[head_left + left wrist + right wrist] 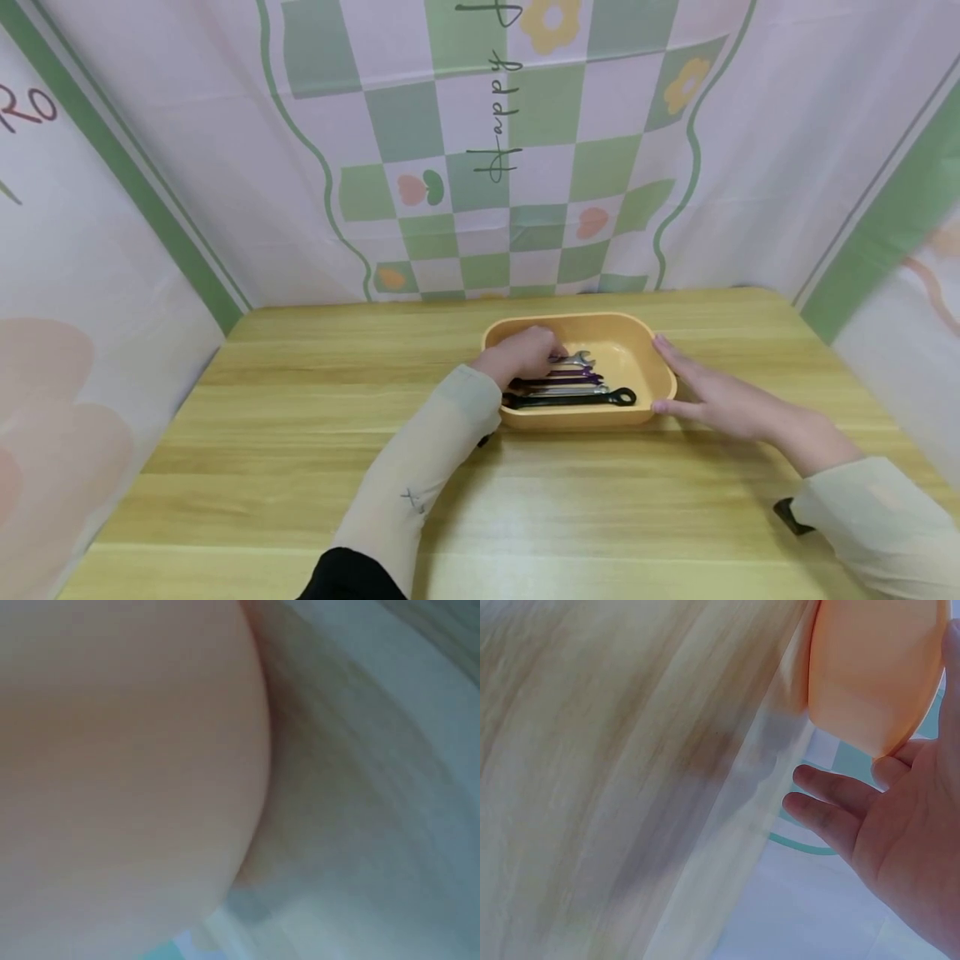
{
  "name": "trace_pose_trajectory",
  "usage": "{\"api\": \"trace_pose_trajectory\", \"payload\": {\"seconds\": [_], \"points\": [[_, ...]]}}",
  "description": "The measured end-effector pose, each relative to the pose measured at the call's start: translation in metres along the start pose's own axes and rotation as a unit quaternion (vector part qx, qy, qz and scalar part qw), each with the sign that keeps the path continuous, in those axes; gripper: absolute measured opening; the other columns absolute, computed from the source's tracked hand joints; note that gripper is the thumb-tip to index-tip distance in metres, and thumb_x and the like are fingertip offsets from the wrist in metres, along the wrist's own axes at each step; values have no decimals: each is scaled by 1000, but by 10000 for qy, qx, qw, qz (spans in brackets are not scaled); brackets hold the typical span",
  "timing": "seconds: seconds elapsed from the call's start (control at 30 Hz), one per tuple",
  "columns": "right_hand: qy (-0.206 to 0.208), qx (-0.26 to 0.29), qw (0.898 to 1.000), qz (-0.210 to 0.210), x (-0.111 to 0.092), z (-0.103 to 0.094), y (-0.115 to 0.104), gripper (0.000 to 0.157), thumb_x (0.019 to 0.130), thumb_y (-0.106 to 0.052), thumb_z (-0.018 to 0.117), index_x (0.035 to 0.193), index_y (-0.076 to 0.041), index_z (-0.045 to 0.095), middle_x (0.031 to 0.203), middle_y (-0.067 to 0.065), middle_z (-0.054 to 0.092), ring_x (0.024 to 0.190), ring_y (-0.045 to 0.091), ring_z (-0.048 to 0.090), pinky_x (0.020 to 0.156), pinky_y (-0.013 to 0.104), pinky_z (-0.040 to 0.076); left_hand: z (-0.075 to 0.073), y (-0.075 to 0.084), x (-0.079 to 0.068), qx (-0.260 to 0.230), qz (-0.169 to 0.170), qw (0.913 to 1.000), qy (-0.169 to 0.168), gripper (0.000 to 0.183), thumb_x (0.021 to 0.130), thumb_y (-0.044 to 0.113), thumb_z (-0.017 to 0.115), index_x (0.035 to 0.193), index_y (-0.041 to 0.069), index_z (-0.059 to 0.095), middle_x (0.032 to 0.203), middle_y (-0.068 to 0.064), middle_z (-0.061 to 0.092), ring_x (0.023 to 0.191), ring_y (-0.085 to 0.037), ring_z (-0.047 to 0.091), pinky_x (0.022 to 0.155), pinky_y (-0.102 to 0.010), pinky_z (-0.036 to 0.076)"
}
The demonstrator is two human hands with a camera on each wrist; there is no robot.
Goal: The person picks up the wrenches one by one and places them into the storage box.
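Observation:
A yellow-orange plastic tray [420,421] is absent from no view of the right side: its end wall [877,667] fills the top of the right wrist view. Inside lie a black ring-ended wrench [577,399], purple wrenches [573,379] and a silver open-ended wrench [581,359], side by side. My left hand [525,352] reaches in over the tray's left end, its curled fingers gripping the silver wrench; the fingertips are partly hidden. With fingers spread, my right hand [731,404] touches the tray's right end. The left wrist view is mostly blurred skin.
The tray stands on a wood-grain table [300,450], toward its back edge. A patterned cloth [472,183] with green checks hangs behind the table, and more cloth hangs at both sides.

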State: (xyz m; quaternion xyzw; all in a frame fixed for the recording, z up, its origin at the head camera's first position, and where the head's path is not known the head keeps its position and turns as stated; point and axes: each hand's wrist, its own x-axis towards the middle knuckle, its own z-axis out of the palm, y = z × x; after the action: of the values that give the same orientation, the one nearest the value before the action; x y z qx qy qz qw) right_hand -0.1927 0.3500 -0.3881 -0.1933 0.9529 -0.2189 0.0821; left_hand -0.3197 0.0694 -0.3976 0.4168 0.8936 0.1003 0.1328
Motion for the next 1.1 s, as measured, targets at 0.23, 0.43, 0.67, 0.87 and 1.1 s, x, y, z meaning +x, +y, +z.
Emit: {"api": "trace_pose_trajectory", "payload": {"seconds": [0.23, 0.43, 0.67, 0.87, 1.1], "points": [[-52, -9, 10000, -34, 5, -3, 1, 99, 101, -45, 62, 164, -9, -7, 165, 27, -2, 142, 61, 19, 111, 71, 21, -2, -5, -3, -88, -37, 9999, -40, 21, 102, 3, 55, 100, 10, 75, 89, -2, 63, 80, -13, 53, 72, -20, 40], [-110, -32, 9999, -70, 8, -5, 3, 101, 100, -46, 62, 164, -8, -6, 165, 30, 2, 142, 61, 19, 112, 70, 21, -2, -7, -7, -15, -165, 9998, 81, 38, 103, 9, 57, 140, 13, 65, 138, -2, 64, 128, -16, 57, 105, -25, 45], [-168, -192, 9997, -63, 13, -10, 5, 101, 100, -47, 63, 164, -6, -4, 164, 31, 5, 140, 60, 24, 112, 69, 22, -13, -8, -19, -123, -76, 9987, 492, 40, 102, 8, 57, 142, 9, 63, 138, -4, 64, 128, -17, 58, 104, -26, 46], [-261, -307, 9991, -123, 18, -17, 4, 101, 100, -48, 63, 163, 1, 1, 164, 31, 5, 140, 59, 25, 112, 68, 23, -20, -14, -33, 8, 2, 9966, 818, 40, 102, 8, 57, 142, 7, 61, 143, -6, 60, 135, -21, 52, 112, -29, 39], [-168, -576, 9981, -108, 17, -24, 6, 93, 101, -48, 61, 161, 4, 14, 164, 29, 13, 139, 59, 29, 111, 68, 25, -28, -16, -51, -78, 116, 9935, 1130, 41, 102, 9, 60, 142, 7, 61, 141, -12, 60, 129, -26, 56, 108, -35, 45]]}}
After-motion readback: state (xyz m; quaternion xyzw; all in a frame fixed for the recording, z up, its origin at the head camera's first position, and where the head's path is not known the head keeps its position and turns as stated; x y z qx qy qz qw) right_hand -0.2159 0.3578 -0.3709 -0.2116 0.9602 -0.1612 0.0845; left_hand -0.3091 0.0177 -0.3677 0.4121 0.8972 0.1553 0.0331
